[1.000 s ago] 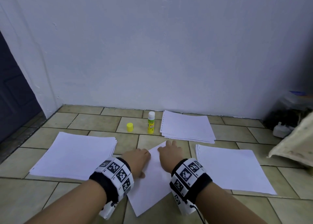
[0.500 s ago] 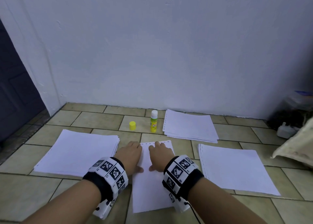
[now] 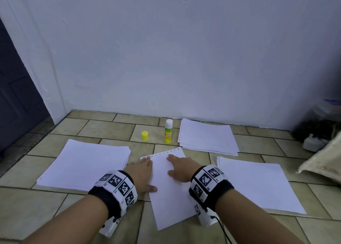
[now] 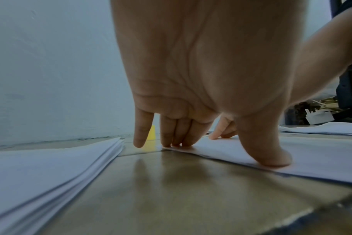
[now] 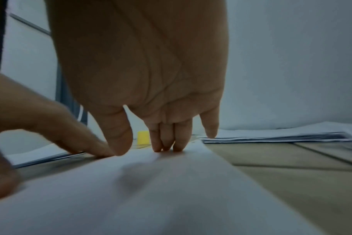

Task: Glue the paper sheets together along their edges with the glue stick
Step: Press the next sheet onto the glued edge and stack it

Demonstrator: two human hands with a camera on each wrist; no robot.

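A single white sheet (image 3: 169, 188) with punched holes along its far edge lies on the tiled floor between my hands. My left hand (image 3: 142, 171) presses its left edge with straight fingers (image 4: 175, 135) and thumb (image 4: 267, 152). My right hand (image 3: 181, 167) lies flat on the sheet's upper right part, its fingertips (image 5: 167, 143) on the paper (image 5: 151, 190). The uncapped glue stick (image 3: 168, 131) stands upright beyond the sheet, with its yellow cap (image 3: 145, 136) to the left of it. Neither hand holds anything.
Paper stacks lie at the left (image 3: 86, 166), at the right (image 3: 258, 183) and at the far right of the glue stick (image 3: 206, 136). The white wall (image 3: 184, 50) rises behind. A beige cloth (image 3: 323, 157) and a white plug (image 3: 311, 142) sit at the far right.
The sheet has turned from a diagonal lie to nearly square with me, its punched edge now farthest away. Both hands have spread apart onto its left and right sides.
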